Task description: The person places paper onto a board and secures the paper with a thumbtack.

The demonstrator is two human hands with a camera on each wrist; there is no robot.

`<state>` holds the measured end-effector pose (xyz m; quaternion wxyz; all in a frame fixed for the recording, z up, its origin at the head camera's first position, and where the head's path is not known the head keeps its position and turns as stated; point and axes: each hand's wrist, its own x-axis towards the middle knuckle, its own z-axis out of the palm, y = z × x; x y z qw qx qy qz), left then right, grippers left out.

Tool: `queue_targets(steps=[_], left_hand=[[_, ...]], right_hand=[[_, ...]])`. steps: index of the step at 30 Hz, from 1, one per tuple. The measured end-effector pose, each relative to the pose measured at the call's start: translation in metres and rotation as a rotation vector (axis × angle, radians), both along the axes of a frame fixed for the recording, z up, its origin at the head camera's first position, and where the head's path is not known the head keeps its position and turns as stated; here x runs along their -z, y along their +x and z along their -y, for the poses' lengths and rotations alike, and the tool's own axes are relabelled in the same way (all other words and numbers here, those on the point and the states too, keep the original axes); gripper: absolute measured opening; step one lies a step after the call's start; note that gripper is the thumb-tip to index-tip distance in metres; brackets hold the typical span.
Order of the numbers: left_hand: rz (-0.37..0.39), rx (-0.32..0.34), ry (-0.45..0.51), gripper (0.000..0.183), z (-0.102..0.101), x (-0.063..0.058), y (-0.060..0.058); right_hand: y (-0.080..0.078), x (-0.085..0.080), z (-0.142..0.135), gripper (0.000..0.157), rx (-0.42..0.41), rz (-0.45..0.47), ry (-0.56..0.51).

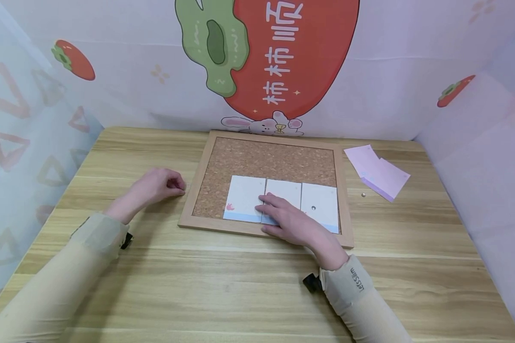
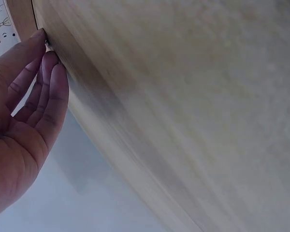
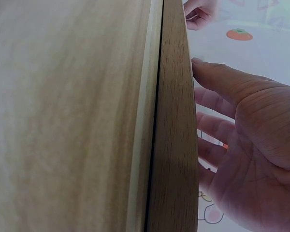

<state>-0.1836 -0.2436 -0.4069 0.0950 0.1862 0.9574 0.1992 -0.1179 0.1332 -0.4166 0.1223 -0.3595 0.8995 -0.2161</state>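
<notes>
Left of the corkboard (image 1: 266, 157), my left hand (image 1: 159, 186) is low over the table. Its thumb and fingertips come together around a small shiny thumbtack (image 2: 48, 44), mostly hidden by the fingers. My right hand (image 1: 289, 219) lies across the middle white card (image 1: 283, 186), fingers spread and fairly straight; the left fingertips reach the edge of the left white card (image 1: 245, 195). On the right white card (image 1: 321, 195) sits a silver thumbtack (image 1: 313, 207). All three cards stand side by side along the board's lower part, each with a blue band below.
Beyond the board's right side lie pink paper cards (image 1: 386, 176), overlapping, with one silver thumbtack (image 1: 363, 194) just below them. The wooden frame (image 1: 347, 209) borders the cork. A printed cloth backdrop (image 1: 133, 85) rises behind the table (image 1: 223, 286).
</notes>
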Motion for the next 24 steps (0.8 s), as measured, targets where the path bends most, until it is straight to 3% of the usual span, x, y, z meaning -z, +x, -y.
queue_targets(steps=[10,24], left_hand=[[-0.003,-0.022,-0.031,0.008,0.0012,0.0001,-0.0001],[0.117,-0.057,0.112,0.013,-0.0035,-0.0083,-0.0009]], right_hand=[[0.0004,0.0003,0.0001,0.05,-0.001,-0.007,-0.001],[0.0004,0.0001,0.0001,0.049,-0.006,-0.013,-0.007]])
